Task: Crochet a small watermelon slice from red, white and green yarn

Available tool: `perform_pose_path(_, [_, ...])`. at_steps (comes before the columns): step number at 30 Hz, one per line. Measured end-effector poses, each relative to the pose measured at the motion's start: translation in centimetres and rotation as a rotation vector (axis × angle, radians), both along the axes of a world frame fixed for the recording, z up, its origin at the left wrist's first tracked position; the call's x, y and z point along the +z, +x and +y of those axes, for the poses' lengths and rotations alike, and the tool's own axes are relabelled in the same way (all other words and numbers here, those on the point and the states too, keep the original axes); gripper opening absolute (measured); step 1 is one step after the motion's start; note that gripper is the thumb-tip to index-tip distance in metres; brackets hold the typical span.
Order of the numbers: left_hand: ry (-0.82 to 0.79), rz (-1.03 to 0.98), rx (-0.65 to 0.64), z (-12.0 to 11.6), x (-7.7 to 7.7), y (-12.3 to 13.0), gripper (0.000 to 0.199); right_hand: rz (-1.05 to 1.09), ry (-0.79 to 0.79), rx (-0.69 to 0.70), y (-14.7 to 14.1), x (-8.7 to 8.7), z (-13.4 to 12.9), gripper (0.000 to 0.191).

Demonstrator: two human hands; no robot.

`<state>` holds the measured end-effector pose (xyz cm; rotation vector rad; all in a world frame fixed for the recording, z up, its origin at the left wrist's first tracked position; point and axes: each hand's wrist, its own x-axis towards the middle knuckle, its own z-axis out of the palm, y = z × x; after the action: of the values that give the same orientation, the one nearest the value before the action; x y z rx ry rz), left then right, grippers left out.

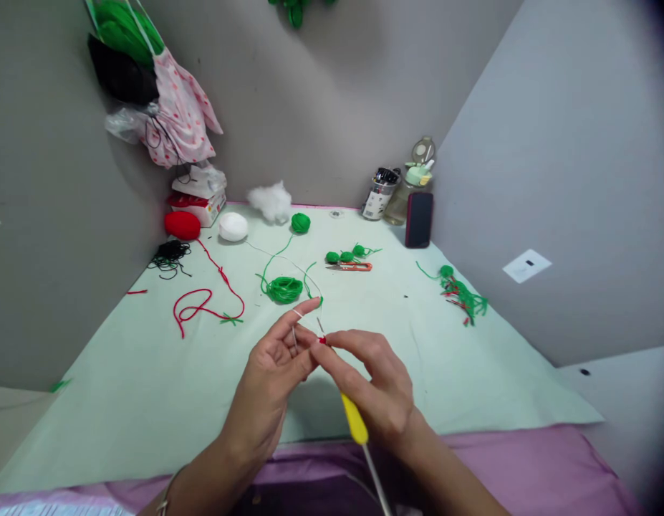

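Note:
Between finger and thumb, my left hand (281, 358) pinches a small red crochet piece (321, 340). White yarn (296, 312) loops over its raised index finger and runs back to a white yarn ball (233, 227). My right hand (377, 376) grips a crochet hook (354, 417) with a yellow handle, its thin metal tip showing just above the red piece. The fingertips of both hands meet around the piece and hide most of it. A green yarn coil (285, 289) lies on the table beyond my left hand.
Orange thread snips (356, 266) lie by small green crochet pieces (347, 256). A red yarn ball (182, 225), black yarn (170, 256), white stuffing (271, 202) and a green ball (300, 223) stand farther back. On the right are a phone (419, 220) and green yarn scraps (465, 297).

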<state>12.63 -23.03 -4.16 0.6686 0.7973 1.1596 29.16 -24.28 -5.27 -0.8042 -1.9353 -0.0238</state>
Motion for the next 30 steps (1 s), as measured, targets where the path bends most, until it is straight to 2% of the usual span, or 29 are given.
perform_pose_path(2, [-0.1,-0.101,-0.073,0.2,0.1,-0.1,0.056,0.083,-0.029,-0.004,-0.1,0.0,0.0,0.032])
perform_pose_path(4, [-0.151,-0.152,-0.1,0.4,0.2,-0.2,0.052,0.325,-0.164,0.049,-0.1,0.1,0.3,0.028])
perform_pose_path(7, [-0.101,-0.118,-0.062,0.4,0.2,-0.3,0.049,0.606,-0.366,0.171,-0.1,0.2,0.9,0.022])
perform_pose_path(10, [-0.019,-0.017,-0.054,0.2,0.2,0.0,0.048,0.562,-0.385,0.221,-0.3,0.2,1.2,0.019])
perform_pose_path(13, [0.029,0.042,-0.018,0.0,0.1,0.3,0.046,0.426,-0.299,0.152,-0.5,0.2,0.9,0.023])
perform_pose_path(15, [0.012,0.022,-0.005,0.1,0.0,0.3,0.047,0.295,-0.194,0.078,-0.5,0.1,0.5,0.027])
perform_pose_path(18, [-0.103,-0.109,-0.088,0.5,-0.1,0.1,0.05,0.171,-0.102,0.037,-0.3,-0.1,0.4,0.029])
perform_pose_path(19, [-0.143,-0.154,-0.105,0.6,-0.1,0.0,0.048,0.233,-0.136,0.043,-0.2,-0.2,0.6,0.028])
perform_pose_path(21, [-0.173,-0.198,-0.082,0.9,-0.2,-0.3,0.041,0.491,-0.282,0.088,0.0,-0.3,0.9,0.025])
perform_pose_path(23, [-0.133,-0.156,-0.051,0.9,-0.2,-0.3,0.036,0.722,-0.451,0.159,-0.1,-0.4,1.3,0.02])
perform_pose_path(24, [-0.097,-0.117,-0.052,0.9,-0.2,-0.3,0.034,0.773,-0.509,0.19,-0.2,-0.3,1.3,0.018])
perform_pose_path(28, [0.026,-0.013,-0.039,0.4,-0.1,0.1,0.018,0.696,-0.522,0.183,-0.9,0.1,1.0,0.015])
perform_pose_path(30, [0.036,-0.009,-0.027,0.2,0.0,0.1,0.018,0.667,-0.505,0.172,-1.2,0.2,0.8,0.016])
